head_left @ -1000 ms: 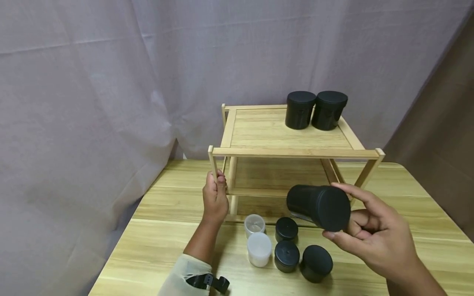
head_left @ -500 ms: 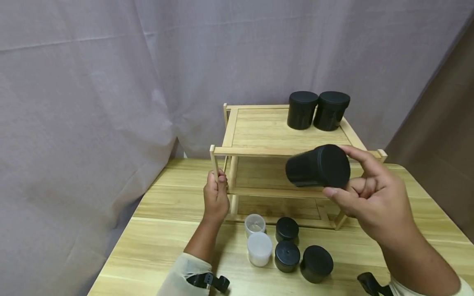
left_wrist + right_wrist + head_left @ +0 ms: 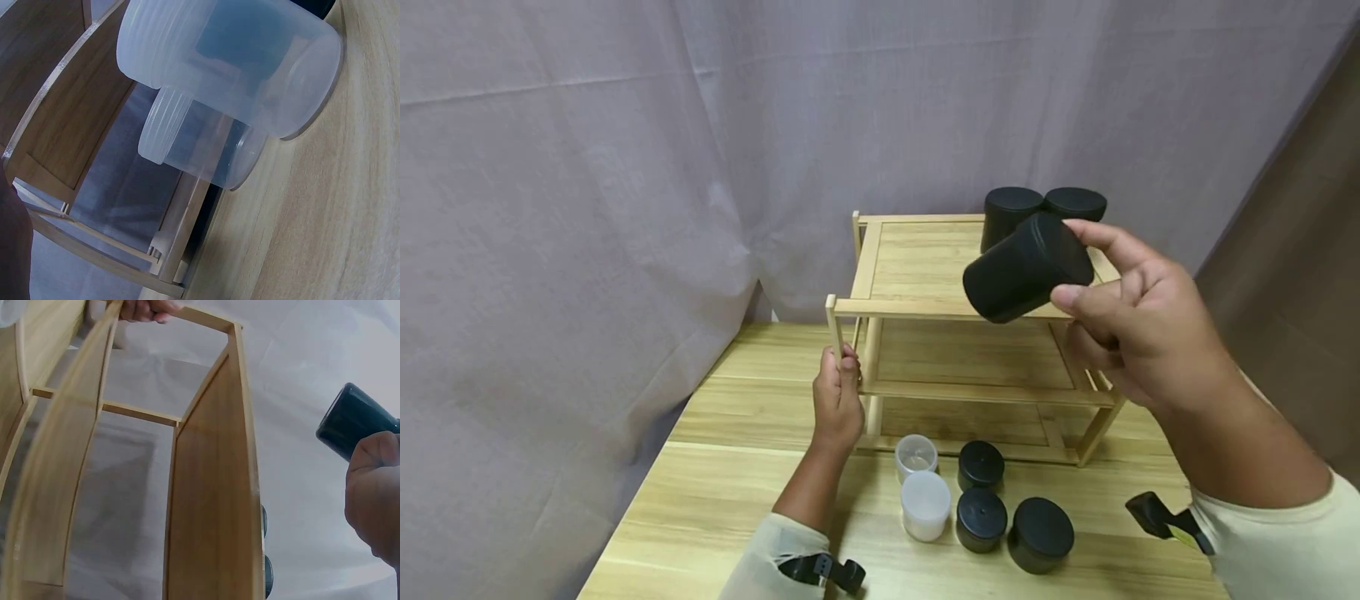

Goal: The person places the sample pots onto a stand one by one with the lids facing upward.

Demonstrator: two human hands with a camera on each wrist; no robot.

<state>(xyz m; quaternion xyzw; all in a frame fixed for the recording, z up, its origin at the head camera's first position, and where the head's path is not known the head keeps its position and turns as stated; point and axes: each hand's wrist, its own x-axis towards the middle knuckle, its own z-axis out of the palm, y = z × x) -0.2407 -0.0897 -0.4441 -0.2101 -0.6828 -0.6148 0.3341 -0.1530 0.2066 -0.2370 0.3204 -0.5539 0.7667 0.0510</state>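
Note:
My right hand [image 3: 1138, 321] grips a black lidded jar [image 3: 1018, 271] by its lid end, between thumb and fingers. The jar is tilted, its base pointing down to the left, over the front rail of the wooden shelf rack [image 3: 925, 310] in the head view. In the right wrist view this black jar [image 3: 356, 422] shows apart from the rack's top board. My left hand [image 3: 837, 396] is wrapped round the rack's front left post. Behind the held jar, two black jars [image 3: 1013, 200] stand at the back right of the top shelf, partly hidden by it.
In front of the rack on the wooden table [image 3: 722, 467] stand two translucent tubs [image 3: 925, 504], two small black jars [image 3: 981, 518] and a wider black jar [image 3: 1041, 535]. A grey curtain [image 3: 625, 167] hangs behind the rack.
My right hand has raised the black jar from in front of the lower shelves to top-shelf height, tipping its base further down. My left hand stays on the post.

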